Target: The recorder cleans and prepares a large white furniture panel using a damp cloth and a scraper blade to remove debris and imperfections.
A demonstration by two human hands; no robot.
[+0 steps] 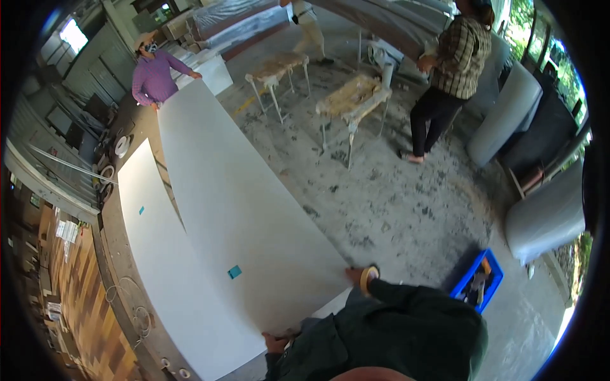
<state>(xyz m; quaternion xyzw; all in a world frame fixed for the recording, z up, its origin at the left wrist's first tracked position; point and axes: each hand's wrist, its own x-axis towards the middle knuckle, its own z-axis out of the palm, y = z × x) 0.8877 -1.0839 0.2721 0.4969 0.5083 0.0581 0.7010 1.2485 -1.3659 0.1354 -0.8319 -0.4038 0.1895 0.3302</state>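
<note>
A long white panel (pixel 235 184) stretches away from me. My left hand (pixel 276 343) is closed on its near edge, and my right hand (pixel 356 277) grips the near right corner. Fingers under the board are hidden. Round my right wrist sits a roll of yellowish tape (pixel 370 277). At the far end a co-worker in a purple checked shirt (pixel 155 77) has both hands at the panel's edge. Beneath and left of it lies another white panel (pixel 149 247). Small teal patches (pixel 235 272) mark both boards.
Two worn trestle stands (pixel 353 95) are on the stained concrete floor beyond, right of the panel. A person in a plaid shirt (pixel 459 57) stands farther right. A blue crate of tools (pixel 494 274) rests near my right side. Wrapped rolls (pixel 508 114) line the right wall.
</note>
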